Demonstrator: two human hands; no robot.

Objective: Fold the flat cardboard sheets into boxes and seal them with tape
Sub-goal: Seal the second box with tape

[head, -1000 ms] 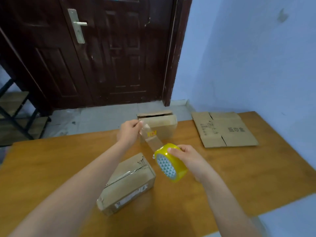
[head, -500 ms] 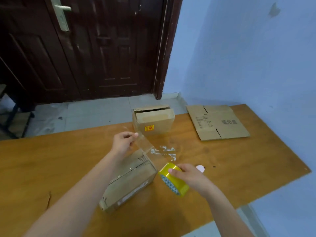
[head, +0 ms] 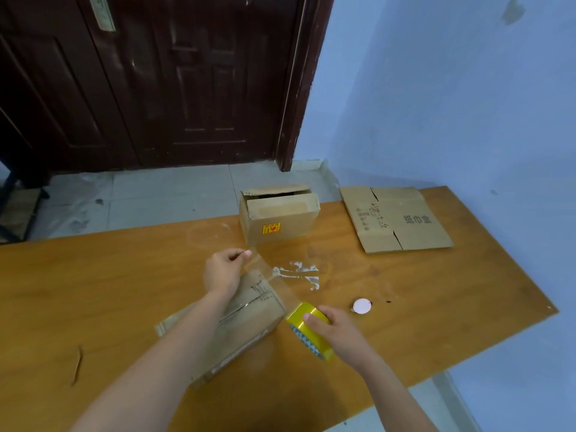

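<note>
On the orange wooden table before a dark door and blue wall, the left hand pinches clear tape pulled from the yellow roll gripped by the right hand, over a closed box.

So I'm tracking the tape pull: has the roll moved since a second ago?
Yes. The tape roll, gripped by the right hand, has dropped down beside the near box, toward the table. Earlier it was above that box.
</note>
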